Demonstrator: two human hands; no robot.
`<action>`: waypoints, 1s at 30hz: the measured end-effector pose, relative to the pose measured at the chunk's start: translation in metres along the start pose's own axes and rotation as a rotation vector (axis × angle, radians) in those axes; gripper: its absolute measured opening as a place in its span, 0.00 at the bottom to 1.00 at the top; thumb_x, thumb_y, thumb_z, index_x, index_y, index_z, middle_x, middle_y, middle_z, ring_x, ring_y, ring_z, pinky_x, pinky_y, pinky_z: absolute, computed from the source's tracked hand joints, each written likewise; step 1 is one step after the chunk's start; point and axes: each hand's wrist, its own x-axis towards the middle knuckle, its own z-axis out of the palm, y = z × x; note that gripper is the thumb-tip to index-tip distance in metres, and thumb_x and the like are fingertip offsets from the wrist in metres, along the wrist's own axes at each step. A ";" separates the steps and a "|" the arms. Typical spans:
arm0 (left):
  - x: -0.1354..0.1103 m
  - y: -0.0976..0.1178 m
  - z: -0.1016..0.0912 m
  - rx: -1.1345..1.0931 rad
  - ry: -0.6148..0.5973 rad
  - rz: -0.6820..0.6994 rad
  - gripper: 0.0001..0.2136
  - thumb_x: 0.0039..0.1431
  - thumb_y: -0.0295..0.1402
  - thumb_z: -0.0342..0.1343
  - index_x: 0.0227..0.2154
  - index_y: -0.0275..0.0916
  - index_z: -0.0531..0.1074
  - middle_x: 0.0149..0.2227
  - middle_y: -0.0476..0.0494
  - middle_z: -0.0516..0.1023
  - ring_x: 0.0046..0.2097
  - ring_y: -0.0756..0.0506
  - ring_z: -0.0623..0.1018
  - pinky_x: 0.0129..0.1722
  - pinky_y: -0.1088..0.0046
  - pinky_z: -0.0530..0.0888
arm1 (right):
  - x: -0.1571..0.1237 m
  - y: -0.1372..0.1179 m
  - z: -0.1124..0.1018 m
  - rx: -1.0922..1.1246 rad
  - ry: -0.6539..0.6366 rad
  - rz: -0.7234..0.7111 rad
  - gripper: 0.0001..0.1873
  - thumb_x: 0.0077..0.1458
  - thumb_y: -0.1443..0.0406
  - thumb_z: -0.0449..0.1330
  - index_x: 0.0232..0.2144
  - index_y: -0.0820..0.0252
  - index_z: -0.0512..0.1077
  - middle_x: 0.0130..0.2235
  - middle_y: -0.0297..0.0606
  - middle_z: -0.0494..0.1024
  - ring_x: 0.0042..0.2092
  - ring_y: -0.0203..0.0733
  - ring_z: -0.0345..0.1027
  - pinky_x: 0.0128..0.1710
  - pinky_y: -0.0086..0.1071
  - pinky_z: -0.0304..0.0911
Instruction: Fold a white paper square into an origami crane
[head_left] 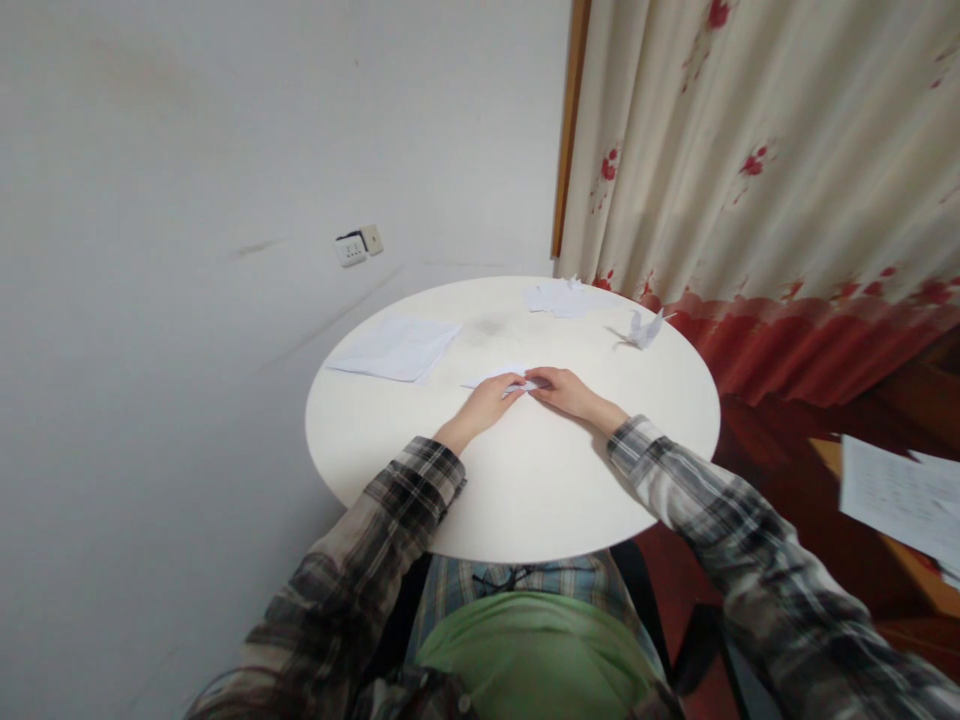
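A small folded piece of white paper (pixel 504 379) lies near the middle of the round white table (pixel 420 480). My left hand (pixel 489 399) rests on its near edge, fingers pressed together on the paper. Facing it from the right, my right hand (pixel 568 390) pinches the same paper with its fingertips. The two hands meet over the paper's right end, which they partly hide. Both sleeves are plaid.
A stack of white sheets (pixel 397 347) lies at the table's left. Crumpled or folded papers (pixel 559 297) sit at the far edge, and a folded paper crane (pixel 643 329) stands at the right. A floral curtain (pixel 757 180) hangs behind; printed sheets (pixel 896 495) lie on a surface at the far right.
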 end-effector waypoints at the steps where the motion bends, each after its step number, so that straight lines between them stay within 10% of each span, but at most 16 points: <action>1: 0.000 0.001 -0.001 0.002 0.006 -0.007 0.10 0.58 0.33 0.47 0.40 0.39 0.68 0.42 0.46 0.74 0.44 0.48 0.73 0.47 0.72 0.67 | 0.000 0.000 0.000 0.002 -0.002 -0.005 0.17 0.51 0.66 0.56 0.45 0.61 0.68 0.43 0.40 0.74 0.43 0.38 0.68 0.44 0.31 0.61; 30: 0.002 -0.012 0.001 0.070 0.131 -0.039 0.09 0.52 0.22 0.48 0.36 0.36 0.69 0.35 0.45 0.70 0.37 0.49 0.71 0.41 0.70 0.69 | 0.003 0.002 0.000 -0.031 0.073 -0.032 0.07 0.52 0.70 0.54 0.32 0.62 0.72 0.33 0.38 0.75 0.35 0.35 0.65 0.37 0.29 0.58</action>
